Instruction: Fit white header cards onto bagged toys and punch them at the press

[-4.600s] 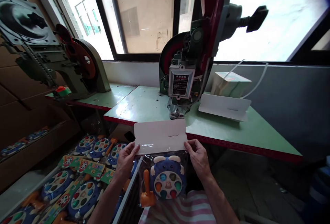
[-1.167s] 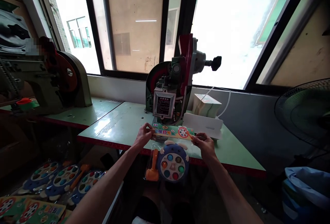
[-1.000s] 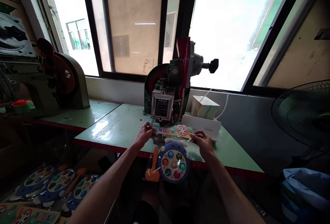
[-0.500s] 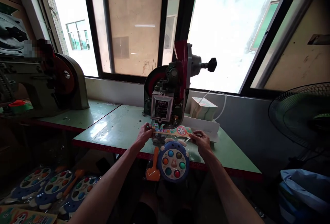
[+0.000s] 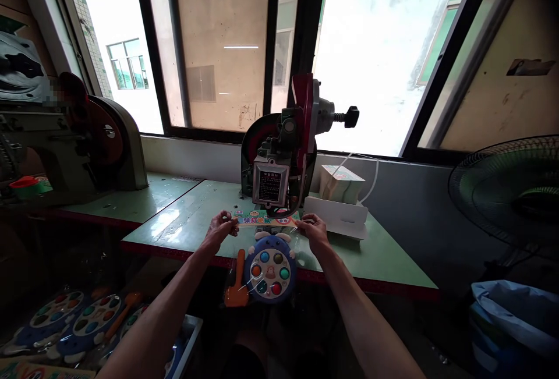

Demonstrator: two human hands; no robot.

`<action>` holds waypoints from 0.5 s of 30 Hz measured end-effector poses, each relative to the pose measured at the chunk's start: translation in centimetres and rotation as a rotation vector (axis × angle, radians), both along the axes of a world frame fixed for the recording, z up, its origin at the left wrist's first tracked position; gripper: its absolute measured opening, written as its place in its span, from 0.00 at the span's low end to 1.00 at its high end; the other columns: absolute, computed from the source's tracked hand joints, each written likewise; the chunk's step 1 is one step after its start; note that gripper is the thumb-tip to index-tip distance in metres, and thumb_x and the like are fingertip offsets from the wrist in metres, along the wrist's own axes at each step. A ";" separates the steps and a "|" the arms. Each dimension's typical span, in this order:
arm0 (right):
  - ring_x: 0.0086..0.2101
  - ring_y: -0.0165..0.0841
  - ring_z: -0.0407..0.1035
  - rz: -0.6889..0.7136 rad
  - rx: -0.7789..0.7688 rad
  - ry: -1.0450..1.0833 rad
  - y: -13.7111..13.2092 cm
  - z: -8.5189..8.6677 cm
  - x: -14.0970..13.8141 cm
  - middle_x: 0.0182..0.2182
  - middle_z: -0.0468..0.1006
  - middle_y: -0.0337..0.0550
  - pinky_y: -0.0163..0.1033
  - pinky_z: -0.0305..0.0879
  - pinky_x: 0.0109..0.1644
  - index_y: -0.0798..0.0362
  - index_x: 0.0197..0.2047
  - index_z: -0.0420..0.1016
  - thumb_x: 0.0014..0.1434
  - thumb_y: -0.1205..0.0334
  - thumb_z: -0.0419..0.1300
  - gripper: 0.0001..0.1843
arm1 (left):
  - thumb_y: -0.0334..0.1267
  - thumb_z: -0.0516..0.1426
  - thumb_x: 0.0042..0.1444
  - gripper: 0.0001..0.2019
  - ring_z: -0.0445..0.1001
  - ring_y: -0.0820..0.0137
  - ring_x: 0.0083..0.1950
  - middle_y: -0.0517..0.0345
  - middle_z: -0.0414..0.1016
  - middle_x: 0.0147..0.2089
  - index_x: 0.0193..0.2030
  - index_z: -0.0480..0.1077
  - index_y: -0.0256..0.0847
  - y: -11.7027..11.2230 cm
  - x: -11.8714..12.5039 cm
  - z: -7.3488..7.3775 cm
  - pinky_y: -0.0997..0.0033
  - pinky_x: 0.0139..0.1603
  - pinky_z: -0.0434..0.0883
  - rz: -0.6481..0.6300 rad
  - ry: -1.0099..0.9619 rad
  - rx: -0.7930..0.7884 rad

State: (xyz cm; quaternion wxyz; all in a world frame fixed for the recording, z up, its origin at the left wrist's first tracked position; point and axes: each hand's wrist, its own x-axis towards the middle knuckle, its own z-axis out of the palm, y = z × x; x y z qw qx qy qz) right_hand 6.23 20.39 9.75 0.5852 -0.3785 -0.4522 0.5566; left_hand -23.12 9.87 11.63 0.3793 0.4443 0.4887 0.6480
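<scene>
My left hand [image 5: 220, 227] pinches the left end of a colourful header card [image 5: 255, 219] folded over a clear bag. My right hand [image 5: 311, 229] pinches its right end. The bag hangs over the table's front edge and holds a blue round toy with coloured buttons [image 5: 269, 268] and an orange hammer [image 5: 237, 289]. The card's right part lies under the head of a green and red press machine [image 5: 279, 158] on the green table [image 5: 196, 219].
White blank cards [image 5: 336, 220] and a stack of printed cards [image 5: 340, 183] lie right of the machine. A second machine [image 5: 94, 140] stands on the left table. Several bagged toys [image 5: 74, 323] lie low left. A fan [image 5: 509, 192] and blue bag [image 5: 515, 321] are at right.
Earlier the card was white side up and unfolded near my lap. It is folded over the bag now and has been carried up to the table, and since half a second ago it slid left under the machine head.
</scene>
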 end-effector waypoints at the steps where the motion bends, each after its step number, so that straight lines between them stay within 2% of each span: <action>1: 0.21 0.32 0.69 0.005 -0.001 -0.001 0.0 0.0 -0.2 0.19 0.77 0.36 0.39 0.68 0.28 0.49 0.28 0.70 0.28 0.54 0.80 0.27 | 0.47 0.70 0.45 0.21 0.73 0.72 0.23 0.66 0.74 0.22 0.35 0.62 0.44 -0.2 -0.1 0.1 0.72 0.26 0.71 0.001 -0.001 0.000; 8: 0.21 0.32 0.70 0.015 -0.013 0.003 -0.1 0.1 -0.7 0.19 0.77 0.35 0.38 0.67 0.28 0.49 0.29 0.70 0.28 0.55 0.79 0.27 | 0.47 0.71 0.43 0.22 0.73 0.71 0.23 0.64 0.75 0.22 0.34 0.62 0.43 -1.0 -0.1 0.5 0.72 0.26 0.71 0.010 -0.019 -0.012; 15: 0.21 0.32 0.69 -0.002 -0.016 0.012 0.2 -0.3 -0.9 0.19 0.76 0.34 0.37 0.66 0.26 0.49 0.29 0.70 0.28 0.55 0.79 0.26 | 0.48 0.73 0.42 0.24 0.75 0.70 0.22 0.62 0.77 0.22 0.36 0.64 0.42 -1.1 -0.1 0.3 0.71 0.27 0.72 0.056 -0.063 -0.049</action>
